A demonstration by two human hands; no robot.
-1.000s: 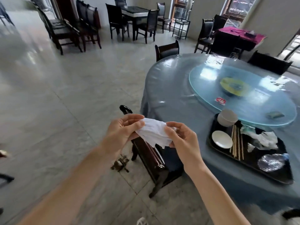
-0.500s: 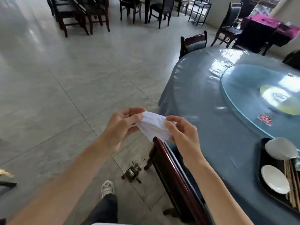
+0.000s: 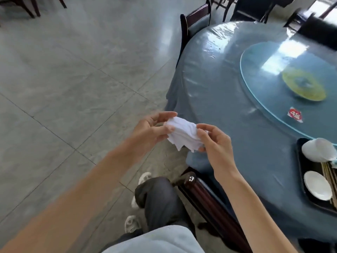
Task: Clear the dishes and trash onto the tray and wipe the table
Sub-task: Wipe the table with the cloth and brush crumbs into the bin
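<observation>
From the head view, I see both of my hands raised in front of me, over the floor just beside the table's edge. My left hand pinches one end of a crumpled white cloth between thumb and fingers, and my right hand grips the other end the same way, so the cloth is bunched between the 2 hands, off the table and touching nothing else.

To the right stands the round table under a blue cover with a clear plastic sheet over it. A glass turntable sits on it, with a yellow-green disc at its centre and a small red and white packet near its rim. At the right edge of the frame, on the table, I see a black tray. On it are a white bowl tipped on its side, a small white saucer, and chopsticks lying just beside the saucer.

Below my hands is a dark wooden chair back, close against the table. I see my grey trouser leg and 2 white shoes on the tiled floor. Another chair stands at the table's far side.
</observation>
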